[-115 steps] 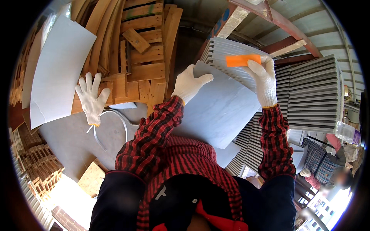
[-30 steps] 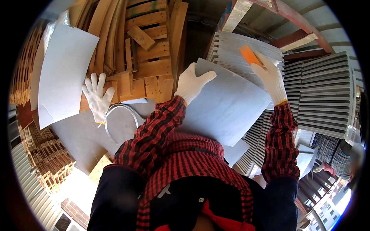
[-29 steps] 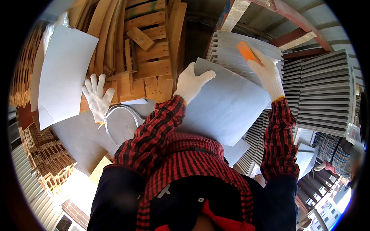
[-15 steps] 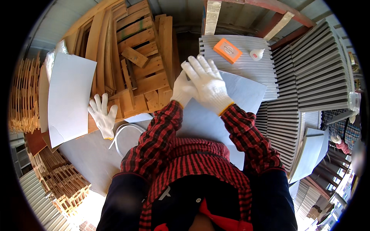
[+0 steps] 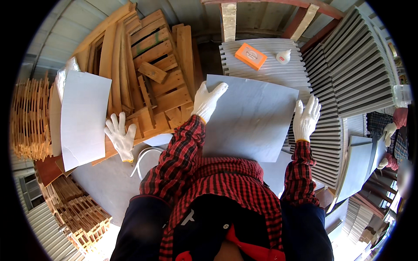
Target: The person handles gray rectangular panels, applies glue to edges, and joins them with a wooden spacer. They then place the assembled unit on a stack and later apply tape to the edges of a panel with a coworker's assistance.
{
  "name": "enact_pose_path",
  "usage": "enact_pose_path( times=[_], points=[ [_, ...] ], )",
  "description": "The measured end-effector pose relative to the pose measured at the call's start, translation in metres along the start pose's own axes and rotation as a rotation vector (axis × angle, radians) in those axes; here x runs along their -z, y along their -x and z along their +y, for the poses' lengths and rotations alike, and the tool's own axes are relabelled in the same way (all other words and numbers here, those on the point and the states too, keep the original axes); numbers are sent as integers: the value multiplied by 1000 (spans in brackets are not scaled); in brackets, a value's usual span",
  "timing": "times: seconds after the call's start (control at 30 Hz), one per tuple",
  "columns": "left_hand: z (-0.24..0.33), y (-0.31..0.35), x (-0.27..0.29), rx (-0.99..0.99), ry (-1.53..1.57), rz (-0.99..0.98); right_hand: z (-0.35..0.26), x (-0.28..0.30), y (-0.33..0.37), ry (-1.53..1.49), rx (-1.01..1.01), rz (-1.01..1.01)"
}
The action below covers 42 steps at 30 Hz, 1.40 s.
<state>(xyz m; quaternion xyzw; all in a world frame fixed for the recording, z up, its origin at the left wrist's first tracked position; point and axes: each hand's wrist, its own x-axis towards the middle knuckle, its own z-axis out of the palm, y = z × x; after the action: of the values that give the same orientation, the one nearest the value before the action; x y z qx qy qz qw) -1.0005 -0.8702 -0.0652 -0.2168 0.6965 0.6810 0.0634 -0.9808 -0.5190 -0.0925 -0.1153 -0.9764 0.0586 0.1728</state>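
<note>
A square grey stone-look tile [image 5: 250, 117] with faint veining lies in front of me. My left hand [image 5: 208, 102], in a white knit glove, grips its far left edge, thumb over the face and fingers partly hidden. Beside the right edge is my right hand [image 5: 306, 118], gloved too, its fingers stretched out and thumb apart. I cannot tell whether it touches the tile. Beyond the tile, an orange box [image 5: 251, 56] and a small white bottle [image 5: 283, 56] rest on a stack of grey tiles [image 5: 270, 45].
To the left, a loose white glove [image 5: 120, 137] lies by a white board [image 5: 85, 122] and wooden pallets [image 5: 156, 52]. A white strap [image 5: 141, 161] curls nearby. Tall tile stacks [image 5: 361, 65] rise on the right. At far right another person's gloved hands [image 5: 389, 132] show beside leaning panels.
My hands were together over the tile, the right over the left. Now they are apart, the right moved to the right edge, the left at the left edge. The tile has turned slightly.
</note>
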Motion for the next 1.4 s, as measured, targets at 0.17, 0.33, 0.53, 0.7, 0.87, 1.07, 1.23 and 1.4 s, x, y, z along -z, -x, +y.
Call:
enact_pose_path(
  times=[0.17, 0.33, 0.53, 0.7, 0.87, 1.07, 1.23, 1.4],
  points=[
    [-4, -3, 2, -5, 0, 6, 0, 20, 74, -289, -112, -1],
    [5, 2, 2, -5, -33, 8, 6, 21, 140, -895, -517, -405],
    [12, 1, 6, -12, -111, 5, -15, 26, 136, -1059, -874, -561],
    [15, 20, 5, 37, -50, -129, -29, 73, 162, -1001, -1047, -534],
    [10, 56, -7, 92, -18, -340, -37, 123, 242, -929, -1323, -246],
    [-22, 126, -28, 264, 19, -676, -45, 171, 384, -878, -1543, 47],
    [-57, 209, -42, 252, -101, -902, -66, 230, 496, -957, -1785, 180],
    [-70, 288, -70, 407, -301, -911, -79, 278, 568, -914, -1956, 334]
  ],
)
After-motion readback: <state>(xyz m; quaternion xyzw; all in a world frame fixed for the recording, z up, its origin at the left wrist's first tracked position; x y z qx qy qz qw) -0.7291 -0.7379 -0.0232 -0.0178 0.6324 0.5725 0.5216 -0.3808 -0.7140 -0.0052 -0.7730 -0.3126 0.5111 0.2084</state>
